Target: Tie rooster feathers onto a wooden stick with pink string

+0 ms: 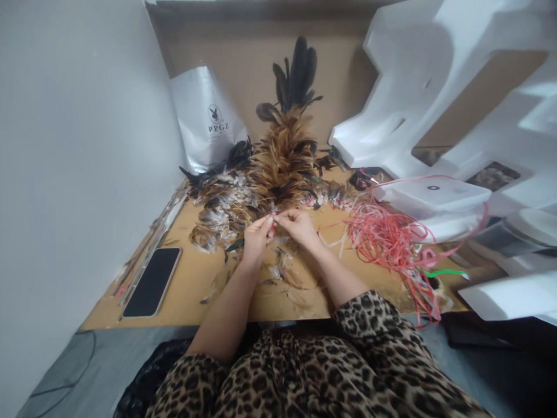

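Observation:
In the middle of the table my left hand [258, 233] is closed, its thumb and fingers pinched at the near end of a feather bundle. My right hand [299, 226] meets it there, fingertips also pinched together; what they grip is too small to make out. A bit of red shows between the two hands. Beyond them spreads the feather bundle [285, 154], golden brown with long dark plumes at its far tip. Loose mottled feathers [217, 212] lie in a heap left of it, and several single feathers [282, 273] are scattered below my hands.
A tangle of red plastic strips [383, 235] lies to the right, with white foam pieces [404, 87] beyond. A dark phone [152, 283] rests near the left edge. A silver-white bag [208, 116] stands at the back left. The table's [183, 313] front edge is close to my body.

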A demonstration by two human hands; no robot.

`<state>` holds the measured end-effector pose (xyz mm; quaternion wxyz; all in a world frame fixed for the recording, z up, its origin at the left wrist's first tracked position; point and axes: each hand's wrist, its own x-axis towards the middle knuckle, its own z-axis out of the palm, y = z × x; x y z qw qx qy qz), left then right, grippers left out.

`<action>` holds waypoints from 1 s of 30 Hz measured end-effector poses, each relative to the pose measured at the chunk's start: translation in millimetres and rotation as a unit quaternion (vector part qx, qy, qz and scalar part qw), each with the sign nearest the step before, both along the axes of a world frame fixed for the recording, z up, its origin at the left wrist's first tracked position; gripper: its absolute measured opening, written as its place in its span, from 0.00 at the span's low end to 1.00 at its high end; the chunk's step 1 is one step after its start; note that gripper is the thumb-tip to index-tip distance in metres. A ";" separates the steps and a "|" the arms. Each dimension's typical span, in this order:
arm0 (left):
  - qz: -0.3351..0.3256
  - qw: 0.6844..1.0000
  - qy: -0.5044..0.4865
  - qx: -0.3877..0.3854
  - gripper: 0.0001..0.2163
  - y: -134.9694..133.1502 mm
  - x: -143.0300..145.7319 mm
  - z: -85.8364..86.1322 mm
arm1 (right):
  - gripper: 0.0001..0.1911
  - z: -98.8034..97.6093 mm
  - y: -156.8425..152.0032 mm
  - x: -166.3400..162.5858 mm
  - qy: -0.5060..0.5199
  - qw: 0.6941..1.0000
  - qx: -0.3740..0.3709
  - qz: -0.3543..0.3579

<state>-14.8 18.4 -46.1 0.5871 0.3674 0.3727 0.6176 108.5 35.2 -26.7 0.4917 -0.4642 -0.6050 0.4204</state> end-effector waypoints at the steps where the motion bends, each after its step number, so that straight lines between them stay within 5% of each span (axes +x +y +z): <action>1: -0.001 1.000 -0.011 -0.007 0.14 0.1 -1.0 1.6 | 0.20 0.8 -0.7 3.6 -0.008 1.000 -0.004 0.007; 7: -0.035 0.990 -0.116 -0.066 0.12 2.9 -8.2 6.2 | 0.19 3.9 12.3 60.7 -0.145 0.982 -0.117 -0.005; 12: -0.073 0.981 -0.153 -0.096 0.11 2.9 -5.8 5.5 | 0.11 -2.2 47.6 99.9 -0.315 0.930 -0.070 -0.178; 23: -0.074 0.977 -0.174 -0.095 0.11 6.3 -8.4 0.0 | 0.15 -24.5 98.7 84.3 -0.478 0.834 -0.098 -0.257; 27: -0.071 0.979 -0.167 -0.091 0.11 5.6 -7.5 0.7 | 0.14 -25.3 104.9 87.7 -0.470 0.834 -0.115 -0.264; 30: -0.066 0.979 -0.168 -0.094 0.11 6.6 -8.0 0.2 | 0.08 -24.3 102.0 95.9 -0.359 0.880 -0.111 -0.290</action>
